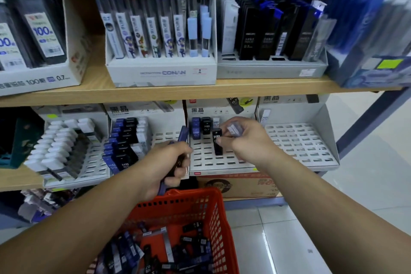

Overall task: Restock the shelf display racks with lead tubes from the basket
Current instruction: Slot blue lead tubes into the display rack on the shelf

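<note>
My left hand (169,167) grips a bundle of lead tubes (182,138), blue and dark, in front of the lower shelf. My right hand (246,140) pinches a black lead tube (218,142) standing in the slotted white rack (213,160), and holds a pale lead tube (233,128) in its fingers. A few tubes stand at the back of that rack. The red basket (200,204) below holds several loose blue and black tubes (189,244).
A neighbouring rack (298,140) to the right has almost all slots free. Racks on the left (124,140) hold rows of blue, black and white tubes. The upper shelf (169,89) carries display boxes of leads. A cardboard box (240,184) sits under the lower rack.
</note>
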Demonstrator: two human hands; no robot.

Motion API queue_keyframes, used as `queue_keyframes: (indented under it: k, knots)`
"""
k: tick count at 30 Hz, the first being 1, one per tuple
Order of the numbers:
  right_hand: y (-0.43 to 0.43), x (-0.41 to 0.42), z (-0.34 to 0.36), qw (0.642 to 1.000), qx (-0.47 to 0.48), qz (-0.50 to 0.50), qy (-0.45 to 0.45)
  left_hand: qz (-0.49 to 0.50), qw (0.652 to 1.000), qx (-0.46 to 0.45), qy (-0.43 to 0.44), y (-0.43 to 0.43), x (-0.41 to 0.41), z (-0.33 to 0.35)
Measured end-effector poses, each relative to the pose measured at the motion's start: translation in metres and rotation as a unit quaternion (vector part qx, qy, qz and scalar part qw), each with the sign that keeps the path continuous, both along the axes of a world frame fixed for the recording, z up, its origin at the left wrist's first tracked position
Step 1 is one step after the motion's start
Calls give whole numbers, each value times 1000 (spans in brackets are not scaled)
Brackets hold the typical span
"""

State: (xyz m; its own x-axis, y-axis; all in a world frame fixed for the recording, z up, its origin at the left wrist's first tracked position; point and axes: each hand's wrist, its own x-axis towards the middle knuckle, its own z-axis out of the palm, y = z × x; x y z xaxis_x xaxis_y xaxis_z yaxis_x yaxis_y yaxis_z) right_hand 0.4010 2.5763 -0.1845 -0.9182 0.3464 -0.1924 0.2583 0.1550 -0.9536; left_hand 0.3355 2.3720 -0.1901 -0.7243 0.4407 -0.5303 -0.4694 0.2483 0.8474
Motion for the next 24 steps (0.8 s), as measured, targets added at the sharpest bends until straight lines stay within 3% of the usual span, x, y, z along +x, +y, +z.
queue_keyframes:
  k: [4, 7, 12, 17, 24]
  knots:
    - [-4, -19, -11, 993, -24, -106, 38, -34, 999, 8, -1, -5, 4, -6]
    - [-11, -33, -23, 990, -18, -131, 53, -60, 998, 3, 9, -7, 7, -4]
    - [-10, -47, -45, 991, 47, -109, 61, -75, 997, -7, 28, -15, 1, -6]
    - [-14, -52, -46, 976, 209, -26, 57, -66, 997, 2, 37, -23, -5, -4]
    - [-15, -51, -35, 974, 205, -98, -9, -99, 993, -24, 68, -32, -7, 2]
